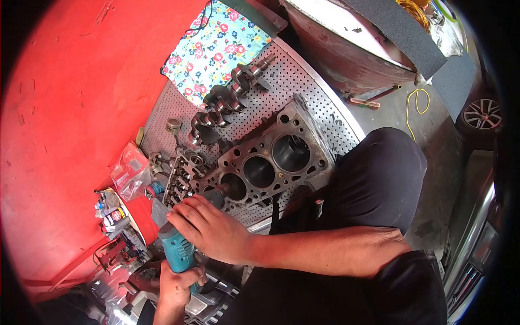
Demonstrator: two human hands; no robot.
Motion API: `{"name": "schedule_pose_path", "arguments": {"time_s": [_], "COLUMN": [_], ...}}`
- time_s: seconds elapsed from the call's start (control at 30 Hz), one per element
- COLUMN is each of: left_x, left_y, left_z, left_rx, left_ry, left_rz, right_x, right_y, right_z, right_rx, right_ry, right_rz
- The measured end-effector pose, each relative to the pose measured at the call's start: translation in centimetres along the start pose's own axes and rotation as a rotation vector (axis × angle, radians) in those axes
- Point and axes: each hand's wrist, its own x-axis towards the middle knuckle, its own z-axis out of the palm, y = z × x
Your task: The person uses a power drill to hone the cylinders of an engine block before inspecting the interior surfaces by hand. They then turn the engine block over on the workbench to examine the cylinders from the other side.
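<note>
A teal power drill (177, 250) points up and to the right, its dark nose resting at the nearest bore of a grey engine block (303, 142) that lies on a perforated metal table (303, 81). My right hand (208, 228) comes in from the right and presses on top of the drill body. From the bottom edge, my left hand (174, 286) is wrapped around the drill's handle. The block shows three open cylinder bores; the drill's tip is hidden by its nose and my fingers.
A crankshaft (227, 97) lies behind the block beside a floral cloth (214, 46). A cylinder head (181, 176), a plastic bag (129, 170) and small bottles (111, 214) sit left by the red wall (70, 108). My knee in black trousers (379, 173) is right.
</note>
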Motion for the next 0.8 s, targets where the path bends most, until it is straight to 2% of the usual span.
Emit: {"name": "schedule_pose_path", "arguments": {"time_s": [0.37, 0.8], "left_x": [-1.6, -1.9], "left_y": [0.2, 0.8], "left_z": [-0.9, -0.2], "left_rx": [-0.035, -0.019], "left_ry": [0.036, 0.044], "left_rz": [0.014, 0.028], "right_x": [0.8, 0.7], "right_y": [-1.3, -1.3], "right_z": [-0.3, -0.4], "right_rx": [0.009, 0.002], "right_ry": [0.056, 0.019], "right_rz": [-0.022, -0.032]}}
